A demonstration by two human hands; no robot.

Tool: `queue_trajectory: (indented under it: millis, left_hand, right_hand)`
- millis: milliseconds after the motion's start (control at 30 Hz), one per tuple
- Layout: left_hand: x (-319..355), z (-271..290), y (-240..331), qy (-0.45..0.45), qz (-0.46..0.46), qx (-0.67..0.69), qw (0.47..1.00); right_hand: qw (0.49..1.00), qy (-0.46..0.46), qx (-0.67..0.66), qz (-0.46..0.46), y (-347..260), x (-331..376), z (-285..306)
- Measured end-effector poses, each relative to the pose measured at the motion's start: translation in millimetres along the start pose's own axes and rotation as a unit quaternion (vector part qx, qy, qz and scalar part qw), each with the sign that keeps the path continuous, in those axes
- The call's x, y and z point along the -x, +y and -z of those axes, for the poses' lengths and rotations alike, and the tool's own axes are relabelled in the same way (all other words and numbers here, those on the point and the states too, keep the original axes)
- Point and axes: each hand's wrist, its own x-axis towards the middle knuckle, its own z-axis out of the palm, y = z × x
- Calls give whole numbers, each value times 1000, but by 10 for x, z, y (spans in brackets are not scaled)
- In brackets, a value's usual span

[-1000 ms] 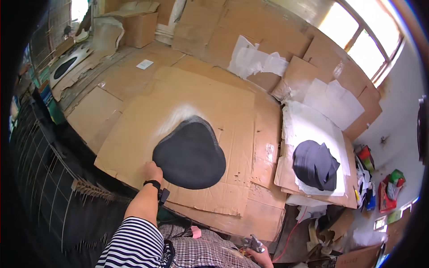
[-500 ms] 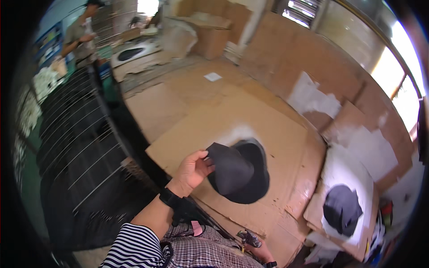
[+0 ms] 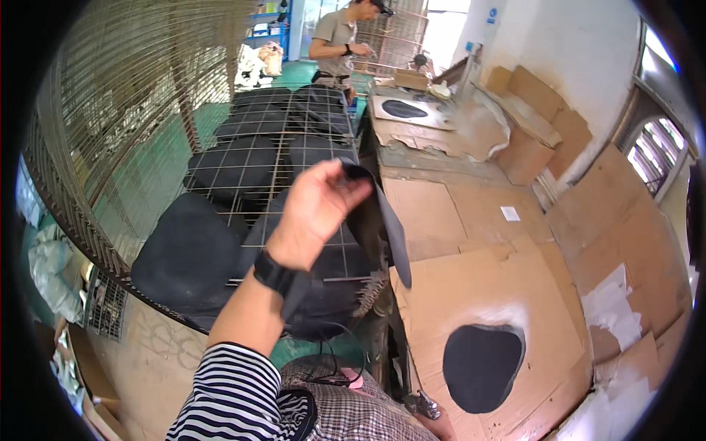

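Left hand [image 3: 316,213]: raised over the wire rack [image 3: 294,147], fingers pinching the black pad [image 3: 386,220] (edge-on), lifted off the cardboard [image 3: 485,287] since 0.5 s ago.
Right hand: unseen.

A small white rectangular label [image 3: 510,213] lies on the brown cardboard-covered bench [image 3: 448,213] — and high on the white far wall [image 3: 544,37] hangs a round blue-and-white sign [image 3: 491,12].

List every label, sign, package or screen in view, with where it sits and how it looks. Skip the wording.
Small white rectangular paper label: lying flat on the brown cardboard-covered bench, right of centre.
Small round blue sign: high on the white wall at the back.
Brown cardboard boxes: stacked against that wall, plain.
No screens in view.
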Motion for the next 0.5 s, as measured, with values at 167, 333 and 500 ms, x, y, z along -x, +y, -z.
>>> queue_trajectory:
  millis: [167, 333, 500]
  left_hand:
    - [-713, 178, 1241, 8, -223, -126, 967]
    - [-739, 631, 1705, 171, -476, -278, 816]
    - [-848, 2294, 1671, 455, -291, -403, 739]
  right_hand:
    - [997, -3, 41, 65, 134, -446, -50]
    - [998, -8, 57, 36, 6, -703, -132]
    - [998, 0, 63, 18, -38, -768, -169]
